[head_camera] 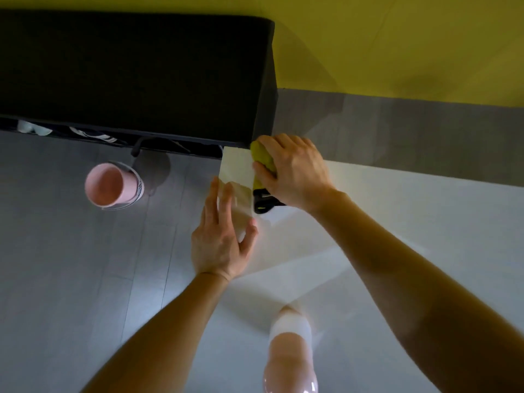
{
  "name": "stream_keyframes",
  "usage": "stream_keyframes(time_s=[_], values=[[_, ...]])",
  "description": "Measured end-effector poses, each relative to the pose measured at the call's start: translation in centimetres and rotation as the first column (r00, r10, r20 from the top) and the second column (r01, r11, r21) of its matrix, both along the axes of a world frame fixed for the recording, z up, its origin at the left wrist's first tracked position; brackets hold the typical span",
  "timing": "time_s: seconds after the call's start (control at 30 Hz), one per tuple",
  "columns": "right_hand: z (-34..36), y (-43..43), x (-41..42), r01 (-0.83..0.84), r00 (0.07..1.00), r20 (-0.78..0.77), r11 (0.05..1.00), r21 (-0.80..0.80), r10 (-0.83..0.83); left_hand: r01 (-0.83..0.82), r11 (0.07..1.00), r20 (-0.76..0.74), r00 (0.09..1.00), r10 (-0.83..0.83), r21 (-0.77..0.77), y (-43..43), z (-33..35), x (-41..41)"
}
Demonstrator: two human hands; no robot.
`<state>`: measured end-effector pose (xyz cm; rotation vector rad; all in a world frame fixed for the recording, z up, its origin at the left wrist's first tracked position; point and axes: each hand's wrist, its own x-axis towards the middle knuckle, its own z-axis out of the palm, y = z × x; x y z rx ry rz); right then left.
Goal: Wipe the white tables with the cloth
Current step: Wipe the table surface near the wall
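Along the counter's [411,199] left edge, the left hand [224,245] lies flat with fingers spread, steadying it. Farther on, at the far left corner, the right hand [292,171] curls round the yellow-green cloth [262,154] and presses it down. Wiping well here probably means firm, even pressure and overlapping strokes carried right out to the corner's edges.
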<state>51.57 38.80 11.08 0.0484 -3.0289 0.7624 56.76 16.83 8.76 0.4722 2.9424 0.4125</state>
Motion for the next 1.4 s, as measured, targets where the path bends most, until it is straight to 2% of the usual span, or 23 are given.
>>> stream_keyframes(time_s=[0.07,0.13,0.2,0.27,0.37,0.47,0.57,0.73,0.83,0.9,1.0,1.1,1.17,1.27,1.4], values=[[0.0,5.2,4.0,0.106,0.994,0.004,0.994,-0.004,-0.106,0.007,1.0,0.016,1.0,-0.007,0.013,0.1,0.1,0.0],[0.5,9.6,7.5,0.218,0.975,0.02,0.974,0.067,-0.22,0.012,1.0,0.023,1.0,-0.012,0.013,0.2,0.3,-0.1],[0.9,10.0,7.8,0.251,0.965,0.042,0.959,0.129,-0.259,0.014,1.0,0.028,1.0,-0.014,0.013,0.2,0.4,-0.2],[1.2,6.5,4.4,0.171,0.979,0.089,0.977,0.124,-0.182,0.019,0.999,0.04,0.999,-0.02,0.029,0.2,0.4,-0.1],[1.2,-1.8,-2.9,-0.064,0.992,0.11,0.993,0.094,0.054,-0.005,1.0,0.046,0.999,0.004,0.022,0.2,0.2,-0.1],[0.7,-5.6,-5.1,-0.106,0.99,0.101,0.994,0.032,0.103,-0.008,1.0,0.027,1.0,0.008,0.027,0.1,0.0,0.0],[0.6,-0.4,-0.8,-0.013,0.999,0.031,1.0,-0.015,0.014,-0.023,0.999,0.05,0.999,0.02,0.047,0.1,0.2,0.1],[0.8,13.9,10.5,0.259,0.964,0.042,0.961,0.096,-0.264,-0.012,0.998,0.082,0.997,0.007,0.06,0.0,0.3,0.1],[0.7,13.1,10.7,0.371,0.92,0.052,0.907,0.198,-0.388,-0.005,0.998,0.085,0.996,-0.001,0.067,0.1,0.4,0.0],[0.5,8.3,6.8,0.302,0.947,0.065,0.941,0.156,-0.314,0.002,0.997,0.09,0.996,-0.009,0.073,0.0,0.5,0.0],[0.6,-0.6,-0.7,0.073,0.993,0.086,0.988,0.137,-0.086,-0.022,0.997,0.087,0.996,0.015,0.07,0.0,0.4,-0.1],[0.7,-4.4,-3.3,0.032,0.996,0.083,0.996,0.082,-0.039,-0.031,0.997,0.074,0.997,0.026,0.065,0.0,0.3,0.0],[0.0,-1.7,-0.9,0.06,0.998,0.023,0.998,0.027,-0.061,-0.041,0.996,0.075,0.997,0.035,0.076,0.1,0.3,0.0],[-0.5,7.2,6.2,0.192,0.981,-0.045,0.981,0.025,-0.191,0.003,0.997,0.042,0.999,-0.007,0.082,-0.2,-0.1,0.0],[0.1,19.6,15.3,0.428,0.902,-0.013,0.89,0.161,-0.431,0.129,0.985,-0.021,0.991,-0.133,-0.116,-0.3,0.0,-0.5]])
